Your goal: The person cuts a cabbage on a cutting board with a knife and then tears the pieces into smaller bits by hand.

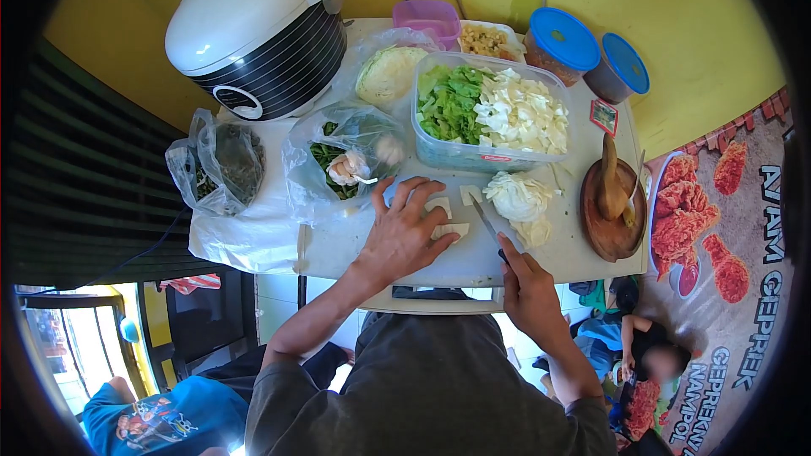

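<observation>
On near side of table [574, 252], left hand [401, 232] is lying spread over pale cabbage pieces [457, 229], right hand [530, 285] is gripping knife [485, 221], seemingly mid-slicing, any further cut calling for tucked fingertips.

In the right hand [534, 291], the knife [486, 221] has a smooth metal blade. Left of that grip, the garlic bag [302, 171] is thin, crinkled, glossy clear plastic. Beyond the grip, the tub [456, 154] is smooth, translucent plastic; to its right, the mortar [601, 236] looks like softly polished wood. Far beyond, leftward, the rice cooker [258, 42] wears a glossy white lid.
</observation>
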The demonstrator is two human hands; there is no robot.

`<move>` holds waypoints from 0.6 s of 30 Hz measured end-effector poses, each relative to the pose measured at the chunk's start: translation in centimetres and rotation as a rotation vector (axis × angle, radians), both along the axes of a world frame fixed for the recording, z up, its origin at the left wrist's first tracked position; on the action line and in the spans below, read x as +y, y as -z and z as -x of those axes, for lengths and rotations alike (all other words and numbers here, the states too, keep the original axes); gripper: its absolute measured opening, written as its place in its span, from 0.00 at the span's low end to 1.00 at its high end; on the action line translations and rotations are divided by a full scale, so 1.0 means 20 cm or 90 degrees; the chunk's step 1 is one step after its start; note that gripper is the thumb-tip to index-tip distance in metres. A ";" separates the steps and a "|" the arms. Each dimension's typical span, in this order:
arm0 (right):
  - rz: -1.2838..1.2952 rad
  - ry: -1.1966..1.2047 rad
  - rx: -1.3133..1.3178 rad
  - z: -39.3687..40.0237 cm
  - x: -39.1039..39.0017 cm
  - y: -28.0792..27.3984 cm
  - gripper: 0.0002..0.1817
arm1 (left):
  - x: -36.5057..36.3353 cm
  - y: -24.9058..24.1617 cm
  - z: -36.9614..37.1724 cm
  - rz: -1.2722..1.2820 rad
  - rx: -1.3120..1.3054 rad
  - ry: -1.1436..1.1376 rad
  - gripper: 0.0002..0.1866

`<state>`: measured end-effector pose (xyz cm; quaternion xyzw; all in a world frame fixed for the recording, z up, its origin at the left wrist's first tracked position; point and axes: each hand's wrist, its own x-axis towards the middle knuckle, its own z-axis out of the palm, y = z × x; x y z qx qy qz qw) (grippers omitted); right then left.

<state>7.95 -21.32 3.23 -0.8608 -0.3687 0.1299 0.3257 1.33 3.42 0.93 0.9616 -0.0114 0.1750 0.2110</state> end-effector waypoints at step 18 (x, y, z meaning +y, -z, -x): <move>0.008 -0.071 -0.017 0.12 -0.01 0.04 0.35 | -0.10 0.10 0.11 -0.018 -0.107 -0.132 0.08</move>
